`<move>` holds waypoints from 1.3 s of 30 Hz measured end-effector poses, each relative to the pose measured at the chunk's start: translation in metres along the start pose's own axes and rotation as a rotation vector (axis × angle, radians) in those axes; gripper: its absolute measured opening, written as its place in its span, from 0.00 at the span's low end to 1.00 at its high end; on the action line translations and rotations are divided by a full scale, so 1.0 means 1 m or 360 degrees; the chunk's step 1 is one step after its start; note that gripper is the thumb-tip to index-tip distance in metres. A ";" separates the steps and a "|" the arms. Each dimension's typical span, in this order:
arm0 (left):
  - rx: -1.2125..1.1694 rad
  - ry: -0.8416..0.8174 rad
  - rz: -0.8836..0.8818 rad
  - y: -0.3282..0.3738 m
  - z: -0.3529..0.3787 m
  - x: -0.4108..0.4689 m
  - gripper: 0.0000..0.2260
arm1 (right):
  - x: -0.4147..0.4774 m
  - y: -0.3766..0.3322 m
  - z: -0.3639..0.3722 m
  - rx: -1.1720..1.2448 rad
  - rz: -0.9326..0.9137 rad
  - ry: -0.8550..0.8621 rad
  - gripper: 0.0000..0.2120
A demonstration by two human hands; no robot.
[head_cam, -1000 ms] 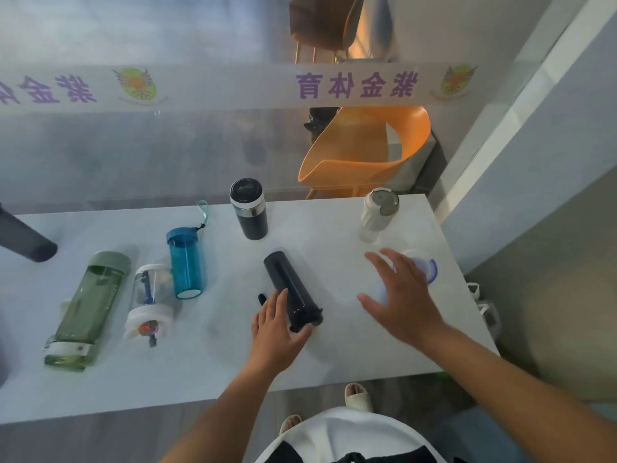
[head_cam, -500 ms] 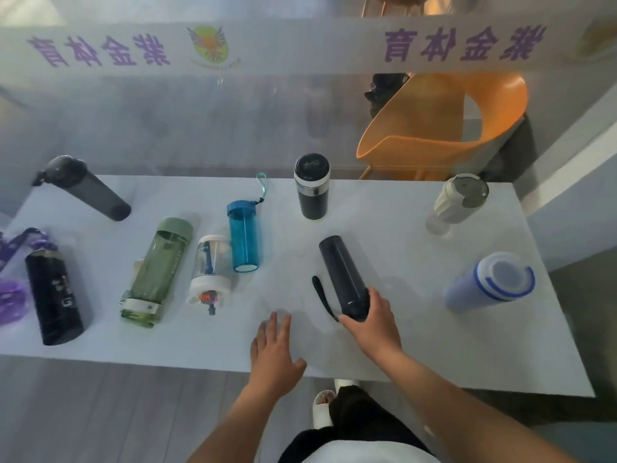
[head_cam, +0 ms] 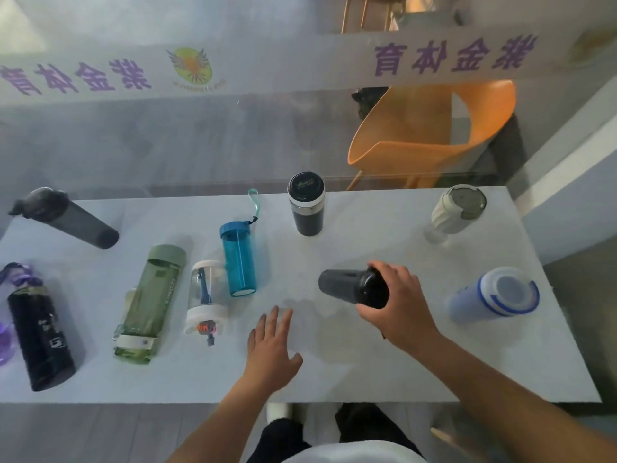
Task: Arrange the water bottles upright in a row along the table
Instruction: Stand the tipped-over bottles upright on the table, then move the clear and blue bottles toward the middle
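My right hand (head_cam: 397, 302) grips the cap end of a slim black bottle (head_cam: 344, 287), tilted with its base off the white table (head_cam: 384, 375). My left hand (head_cam: 272, 345) lies flat and open on the table, left of that bottle. Upright stand a black tumbler (head_cam: 306, 203), a cream-lidded bottle (head_cam: 457, 208) and a blue-and-white bottle (head_cam: 494, 297). Lying flat are a teal bottle (head_cam: 238, 259), a clear bottle with white ends (head_cam: 205, 297), a green bottle (head_cam: 152, 300), a black printed bottle (head_cam: 40, 332) and a dark grey bottle (head_cam: 66, 218).
A glass partition with a white banner runs along the table's far edge, with an orange chair (head_cam: 430, 128) behind it. A purple strap (head_cam: 20, 272) and a purple object (head_cam: 5, 342) lie at the left edge. The table's right edge is near the blue-and-white bottle.
My right hand has lifted the slim black bottle from lying flat and swung its base up and to the left. My left hand has stayed flat on the table.
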State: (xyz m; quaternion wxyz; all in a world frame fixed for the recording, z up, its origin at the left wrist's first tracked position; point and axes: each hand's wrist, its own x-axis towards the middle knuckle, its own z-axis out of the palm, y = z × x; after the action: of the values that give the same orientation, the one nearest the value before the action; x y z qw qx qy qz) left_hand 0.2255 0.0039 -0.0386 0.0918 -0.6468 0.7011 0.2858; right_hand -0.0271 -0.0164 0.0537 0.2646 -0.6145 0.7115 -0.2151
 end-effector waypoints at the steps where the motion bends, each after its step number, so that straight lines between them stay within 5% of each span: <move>1: 0.0026 -0.0017 0.0028 -0.001 -0.003 0.004 0.38 | 0.003 -0.007 -0.009 -0.0076 -0.0041 -0.0033 0.31; 7: 0.0206 -0.0136 0.0219 -0.023 -0.009 0.017 0.38 | -0.002 -0.032 -0.027 -0.0409 -0.0017 -0.0180 0.28; 22: 0.0380 -0.0373 0.0589 -0.064 -0.023 0.030 0.39 | -0.032 -0.060 0.000 -0.0445 0.0440 -0.0124 0.33; 27: 0.0363 -0.0460 0.0621 -0.066 -0.031 0.035 0.39 | -0.029 -0.083 0.001 -0.0686 0.0395 -0.0049 0.34; 32: 0.0122 -0.0532 0.0590 -0.067 -0.048 0.039 0.35 | -0.020 -0.133 0.026 -0.0473 0.0185 0.0079 0.29; 39: -0.0455 -0.0354 0.0507 -0.086 -0.084 0.021 0.22 | 0.033 -0.153 0.098 -0.0130 0.0207 -0.0272 0.29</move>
State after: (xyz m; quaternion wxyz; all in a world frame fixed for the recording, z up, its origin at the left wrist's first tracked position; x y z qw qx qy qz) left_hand 0.3253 -0.0583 -0.0043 0.0296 -0.4989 0.7323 0.4625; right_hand 0.1487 -0.0707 0.0717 0.3123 -0.5934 0.7329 -0.1151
